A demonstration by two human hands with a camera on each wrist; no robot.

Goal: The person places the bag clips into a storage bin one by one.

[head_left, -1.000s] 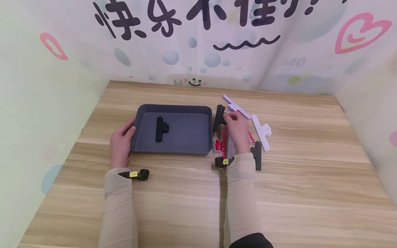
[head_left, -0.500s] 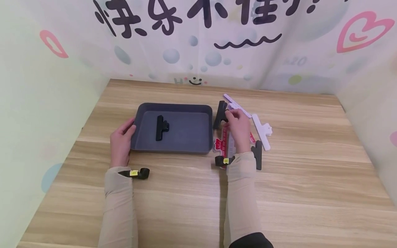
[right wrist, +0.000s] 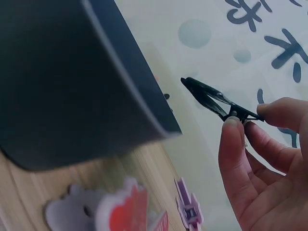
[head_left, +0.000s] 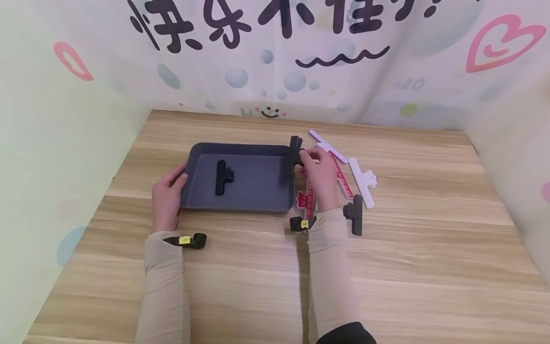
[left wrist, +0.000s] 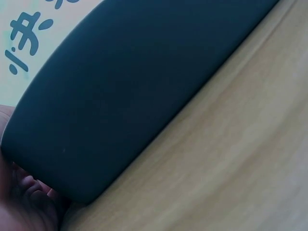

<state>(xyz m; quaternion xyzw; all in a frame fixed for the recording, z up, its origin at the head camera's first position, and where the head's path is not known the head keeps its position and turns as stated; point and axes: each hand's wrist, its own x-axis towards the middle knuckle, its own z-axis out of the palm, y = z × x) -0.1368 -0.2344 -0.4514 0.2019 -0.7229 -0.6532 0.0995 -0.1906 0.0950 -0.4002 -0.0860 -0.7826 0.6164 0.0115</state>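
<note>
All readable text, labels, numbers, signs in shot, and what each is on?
"快乐不": big black characters, white printed backdrop; next ones cut off by the frame.
"H": faint, same backdrop, by a small smiley.
Faint grey mark, backdrop's right side: can't read.
Yellow rectangular labels on black wrist devices: too small.
Red-and-white plastic clip: print too small.
Dark grey rectangular tray, black plastic clip in right hand: none seen.

A wood-grain table (head_left: 249,286) bears a dark tray (head_left: 262,184). Right of the tray lie red clips (head_left: 341,176), a purple clip (head_left: 328,146), a white clip (head_left: 362,184), a black clip (head_left: 356,215).
</note>
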